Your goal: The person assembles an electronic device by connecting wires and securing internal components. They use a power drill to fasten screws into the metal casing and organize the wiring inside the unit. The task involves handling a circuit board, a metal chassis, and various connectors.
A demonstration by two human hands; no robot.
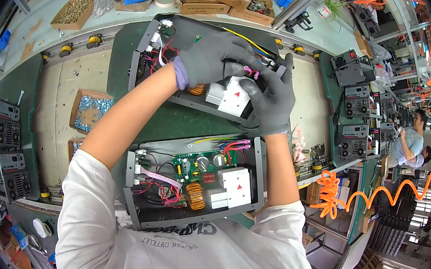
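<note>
Purple leads (pixel 250 73) likely light, bendy; take by ends. Left grip (pixel 214 54), right grip (pixel 272 99) curled beside them; closure hidden, can't tell. Far case (pixel 143 44) stiff, probably heavy.

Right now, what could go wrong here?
The left hand and right hand crowd the purple terminals in the upper chassis, so they might snag the nearby yellow wire. The shirt could catch on the open lower chassis close in front of it.
</note>
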